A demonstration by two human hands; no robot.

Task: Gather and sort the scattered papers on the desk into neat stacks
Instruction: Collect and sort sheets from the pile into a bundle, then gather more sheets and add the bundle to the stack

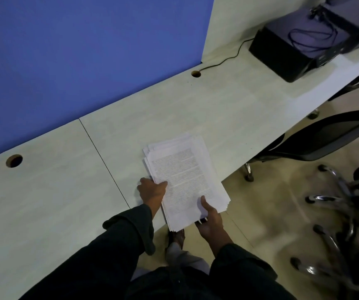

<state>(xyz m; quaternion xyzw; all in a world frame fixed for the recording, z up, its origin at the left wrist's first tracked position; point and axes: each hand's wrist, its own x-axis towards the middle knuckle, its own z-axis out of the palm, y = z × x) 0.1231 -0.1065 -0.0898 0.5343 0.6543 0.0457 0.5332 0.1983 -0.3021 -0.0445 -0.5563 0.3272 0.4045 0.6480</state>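
Left hand (152, 189) and right hand (209, 215) (thumbs on top) grip the paper stack (185, 176).

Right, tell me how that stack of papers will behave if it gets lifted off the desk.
The stack of papers would likely sag, since it is loose sheets and its near end already overhangs the desk edge. Its edges are fanned and uneven, so sheets may slide apart. The left hand and right hand grip opposite sides, which probably helps keep it together.

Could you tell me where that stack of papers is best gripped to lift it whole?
Probably the near end of the paper stack, which overhangs the desk edge: fingers slip underneath, thumb on top, as the right hand grips.
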